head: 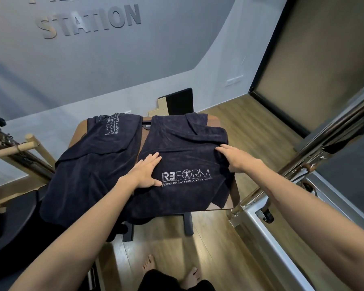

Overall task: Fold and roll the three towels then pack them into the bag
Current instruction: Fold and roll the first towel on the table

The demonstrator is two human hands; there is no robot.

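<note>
Two dark navy towels lie spread over a small wooden table (pixel 215 119). The right towel (pixel 183 143) shows a white "REFORM" logo facing me. The left towel (pixel 97 160) has its logo at the far end, upside down, and hangs off the near left edge. My left hand (pixel 145 173) rests flat, fingers together, on the right towel just left of the logo. My right hand (pixel 233 158) grips a fold at that towel's right edge, bunching the cloth. A third towel and the bag cannot be made out.
A metal-framed exercise machine (pixel 282 185) stands close on the right. Wooden bars and a dark padded seat (pixel 13 223) are on the left. A black board (pixel 179 101) leans on the wall behind the table. My bare feet stand on the wooden floor (pixel 229 248).
</note>
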